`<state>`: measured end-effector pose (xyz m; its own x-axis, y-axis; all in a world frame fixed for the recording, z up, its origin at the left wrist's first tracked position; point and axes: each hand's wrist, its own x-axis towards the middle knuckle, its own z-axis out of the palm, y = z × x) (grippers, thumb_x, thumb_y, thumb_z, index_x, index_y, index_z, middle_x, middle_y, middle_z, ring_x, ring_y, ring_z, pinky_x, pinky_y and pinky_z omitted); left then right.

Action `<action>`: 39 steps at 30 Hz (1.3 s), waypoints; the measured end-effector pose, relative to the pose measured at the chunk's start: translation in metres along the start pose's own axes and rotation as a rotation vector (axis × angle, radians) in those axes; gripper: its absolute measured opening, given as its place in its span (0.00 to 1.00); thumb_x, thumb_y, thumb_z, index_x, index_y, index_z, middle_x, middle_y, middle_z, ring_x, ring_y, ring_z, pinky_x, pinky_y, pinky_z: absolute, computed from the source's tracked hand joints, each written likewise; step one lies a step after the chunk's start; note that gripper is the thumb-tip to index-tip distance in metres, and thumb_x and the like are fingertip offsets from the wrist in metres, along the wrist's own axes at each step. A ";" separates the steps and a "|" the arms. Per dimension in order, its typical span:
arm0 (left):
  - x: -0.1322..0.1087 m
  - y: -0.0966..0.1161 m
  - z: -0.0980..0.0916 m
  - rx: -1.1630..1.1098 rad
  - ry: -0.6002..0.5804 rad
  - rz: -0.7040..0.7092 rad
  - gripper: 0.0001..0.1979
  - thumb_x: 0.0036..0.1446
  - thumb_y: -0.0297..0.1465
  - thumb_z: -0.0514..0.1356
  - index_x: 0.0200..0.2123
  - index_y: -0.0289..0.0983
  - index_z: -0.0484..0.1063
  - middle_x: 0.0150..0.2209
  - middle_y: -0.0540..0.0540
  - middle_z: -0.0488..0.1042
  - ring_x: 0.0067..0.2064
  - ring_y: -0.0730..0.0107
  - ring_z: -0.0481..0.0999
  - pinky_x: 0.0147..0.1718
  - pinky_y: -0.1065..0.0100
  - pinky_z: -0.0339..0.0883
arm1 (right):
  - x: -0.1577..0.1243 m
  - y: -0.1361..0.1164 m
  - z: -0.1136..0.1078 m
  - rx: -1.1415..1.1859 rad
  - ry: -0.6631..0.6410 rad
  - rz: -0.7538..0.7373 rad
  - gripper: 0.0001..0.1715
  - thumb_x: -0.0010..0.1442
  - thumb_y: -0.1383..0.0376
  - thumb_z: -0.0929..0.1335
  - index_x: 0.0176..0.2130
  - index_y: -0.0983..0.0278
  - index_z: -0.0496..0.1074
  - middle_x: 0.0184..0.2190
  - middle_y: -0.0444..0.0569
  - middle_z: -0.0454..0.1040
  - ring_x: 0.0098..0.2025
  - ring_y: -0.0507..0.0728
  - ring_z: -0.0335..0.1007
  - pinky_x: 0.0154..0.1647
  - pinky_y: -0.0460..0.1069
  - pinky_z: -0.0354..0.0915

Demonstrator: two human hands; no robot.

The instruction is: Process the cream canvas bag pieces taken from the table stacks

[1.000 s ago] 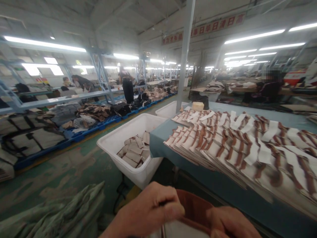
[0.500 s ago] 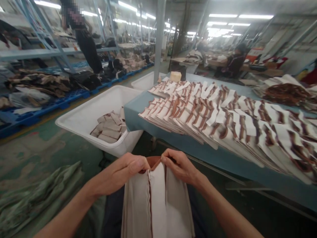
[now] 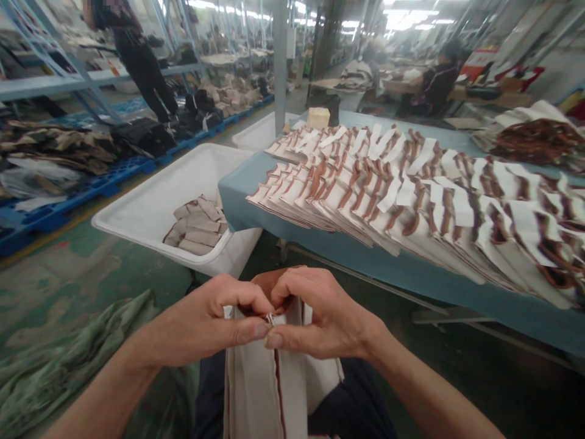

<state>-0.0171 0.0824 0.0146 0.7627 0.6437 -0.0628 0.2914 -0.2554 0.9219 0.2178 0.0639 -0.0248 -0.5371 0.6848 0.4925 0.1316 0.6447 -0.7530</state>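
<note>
Left hand [image 3: 205,320] and right hand [image 3: 324,314]: thumbs [image 3: 292,339] and forefingers [image 3: 247,297] pinched on the top seam [image 3: 277,384] of a pale, brown-lined piece [image 3: 251,384] above the lap [image 3: 361,405], partly hiding it. Ahead, a blue table [image 3: 237,192] bears overlapping pale stacks [image 3: 350,195]; beside it, a smooth white bin [image 3: 146,210] holds grey pieces [image 3: 198,228]. Crumpled green cloth [image 3: 86,360] lies left.
</note>
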 end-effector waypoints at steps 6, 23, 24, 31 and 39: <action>-0.003 0.002 0.000 0.117 -0.006 -0.003 0.10 0.67 0.32 0.61 0.37 0.37 0.83 0.30 0.52 0.81 0.31 0.72 0.75 0.33 0.75 0.66 | 0.000 0.014 0.001 0.400 -0.133 0.164 0.28 0.69 0.46 0.75 0.32 0.61 0.65 0.25 0.35 0.62 0.26 0.48 0.53 0.28 0.46 0.50; -0.006 0.002 -0.013 0.110 -0.093 -0.030 0.14 0.69 0.34 0.59 0.34 0.36 0.82 0.25 0.53 0.73 0.27 0.75 0.68 0.27 0.75 0.59 | 0.002 0.002 0.012 0.171 -0.035 0.144 0.14 0.65 0.61 0.71 0.31 0.61 0.64 0.25 0.36 0.64 0.26 0.48 0.55 0.30 0.45 0.54; -0.007 0.004 -0.016 0.150 -0.114 -0.029 0.14 0.69 0.33 0.58 0.34 0.36 0.82 0.25 0.53 0.73 0.26 0.75 0.68 0.26 0.75 0.58 | 0.002 0.002 0.012 0.156 -0.043 0.152 0.14 0.66 0.61 0.71 0.32 0.61 0.65 0.26 0.36 0.65 0.26 0.48 0.56 0.29 0.45 0.53; -0.011 0.009 -0.013 0.457 0.063 -0.025 0.07 0.61 0.25 0.59 0.31 0.39 0.75 0.22 0.59 0.66 0.23 0.79 0.62 0.22 0.74 0.51 | 0.009 -0.004 0.015 -0.086 -0.024 0.101 0.08 0.61 0.68 0.67 0.31 0.60 0.63 0.24 0.37 0.62 0.25 0.49 0.55 0.30 0.47 0.50; -0.013 0.017 0.002 0.617 0.177 0.118 0.08 0.57 0.23 0.54 0.27 0.39 0.63 0.24 0.58 0.65 0.25 0.78 0.63 0.26 0.72 0.53 | 0.010 -0.009 0.009 -0.135 -0.098 0.045 0.07 0.65 0.72 0.67 0.36 0.60 0.70 0.29 0.43 0.77 0.30 0.53 0.72 0.34 0.46 0.61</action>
<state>-0.0207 0.0679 0.0305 0.7189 0.6813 0.1377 0.5295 -0.6651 0.5266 0.2040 0.0619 -0.0169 -0.6060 0.6821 0.4093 0.2645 0.6580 -0.7050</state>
